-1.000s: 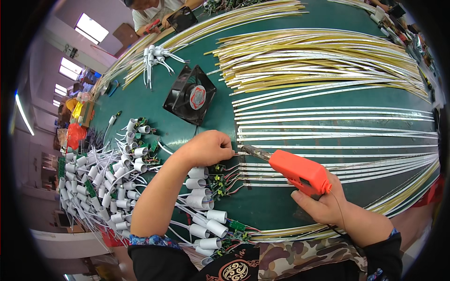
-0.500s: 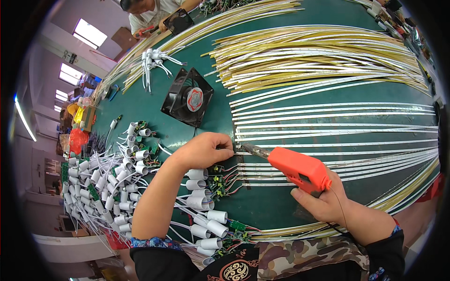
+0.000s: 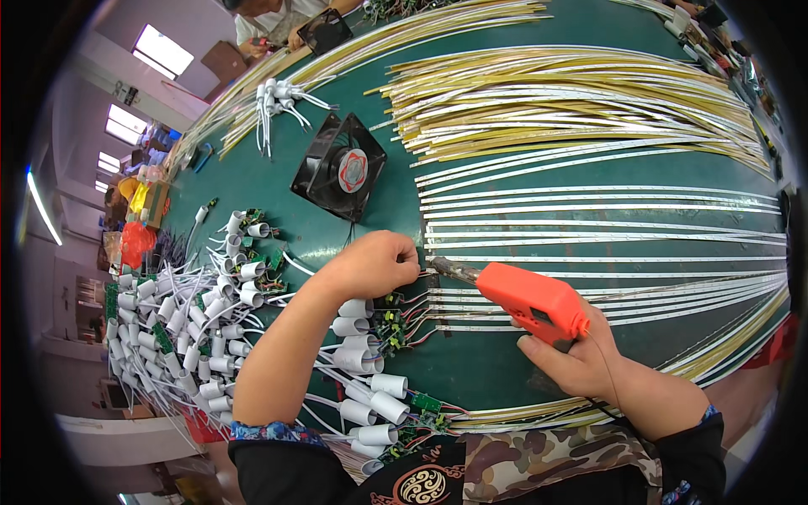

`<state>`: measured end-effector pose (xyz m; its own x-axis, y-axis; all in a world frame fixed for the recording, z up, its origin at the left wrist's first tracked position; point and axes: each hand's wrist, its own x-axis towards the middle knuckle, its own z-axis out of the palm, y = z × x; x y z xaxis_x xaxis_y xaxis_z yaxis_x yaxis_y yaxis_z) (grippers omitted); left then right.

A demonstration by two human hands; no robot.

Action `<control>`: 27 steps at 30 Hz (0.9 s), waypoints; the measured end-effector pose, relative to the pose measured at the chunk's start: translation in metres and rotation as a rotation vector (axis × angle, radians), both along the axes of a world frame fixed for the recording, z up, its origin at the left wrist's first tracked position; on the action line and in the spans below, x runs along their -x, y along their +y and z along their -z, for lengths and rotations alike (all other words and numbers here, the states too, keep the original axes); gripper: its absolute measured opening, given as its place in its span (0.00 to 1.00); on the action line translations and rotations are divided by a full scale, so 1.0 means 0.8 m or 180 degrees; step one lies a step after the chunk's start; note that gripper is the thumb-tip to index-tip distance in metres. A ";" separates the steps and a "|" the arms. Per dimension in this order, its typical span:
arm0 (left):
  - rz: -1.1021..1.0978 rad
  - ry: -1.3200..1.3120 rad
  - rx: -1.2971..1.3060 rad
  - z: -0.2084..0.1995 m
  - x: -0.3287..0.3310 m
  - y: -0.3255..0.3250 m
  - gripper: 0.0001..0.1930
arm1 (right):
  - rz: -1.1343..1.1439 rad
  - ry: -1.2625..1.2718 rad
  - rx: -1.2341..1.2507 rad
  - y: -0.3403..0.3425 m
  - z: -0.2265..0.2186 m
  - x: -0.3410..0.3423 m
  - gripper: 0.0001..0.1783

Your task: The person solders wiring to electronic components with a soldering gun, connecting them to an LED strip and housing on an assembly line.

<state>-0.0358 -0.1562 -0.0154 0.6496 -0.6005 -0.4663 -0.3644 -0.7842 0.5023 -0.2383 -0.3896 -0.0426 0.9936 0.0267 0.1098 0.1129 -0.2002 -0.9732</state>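
An orange soldering gun (image 3: 530, 299) is gripped in my right hand (image 3: 581, 358), its dark tip pointing left at the ends of the thin white LED strips (image 3: 606, 275). My left hand (image 3: 376, 265) is closed in a pinch just left of that tip; what the fingers hold is hidden. Below it, small green circuit boards (image 3: 392, 328) with red and white wires reach the left ends of the lower strips. White plastic sockets (image 3: 358, 360) with white cables lie beside these boards, partly under my left forearm.
A black fan (image 3: 341, 168) stands beyond my left hand. A large pile of sockets (image 3: 181, 337) covers the left side. White and yellow strips (image 3: 572, 101) lie bundled at the far right. Across the green table (image 3: 396, 34), a person (image 3: 273, 21) works with a red-handled tool.
The soldering gun has shifted slightly left, its tip now close to my left fingers. My left hand has turned a little and stays pinched near the strip ends.
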 end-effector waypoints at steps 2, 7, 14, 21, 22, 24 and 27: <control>0.0072 0.0015 0.0016 0.001 -0.002 0.001 0.08 | 0.0022 -0.0033 -0.0005 0.003 0.001 -0.001 0.30; 0.0035 0.0070 -0.0001 0.001 -0.002 -0.001 0.08 | 0.0008 -0.0053 0.0134 0.006 0.000 -0.004 0.29; 0.0000 0.0128 -0.0054 0.000 -0.002 -0.002 0.08 | -0.0010 -0.0021 0.0284 0.005 -0.008 -0.004 0.29; -0.0011 0.0146 -0.0038 -0.002 -0.003 -0.002 0.08 | 0.0054 0.0068 0.0074 0.006 -0.006 -0.003 0.30; -0.0045 0.0173 -0.0039 -0.003 -0.002 -0.003 0.08 | 0.0052 0.0064 0.0079 0.006 -0.006 -0.002 0.30; -0.0083 0.0200 -0.0040 -0.004 -0.002 -0.004 0.08 | 0.0091 0.0168 -0.0088 0.006 -0.006 -0.002 0.30; -0.0094 0.0234 -0.0050 -0.004 -0.002 -0.003 0.08 | 0.0007 0.0134 0.0210 0.004 -0.011 -0.003 0.30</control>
<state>-0.0340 -0.1583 -0.0125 0.6306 -0.5736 -0.5227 -0.3034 -0.8022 0.5143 -0.2357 -0.3862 -0.0340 0.9974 0.0305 0.0660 0.0717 -0.2643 -0.9618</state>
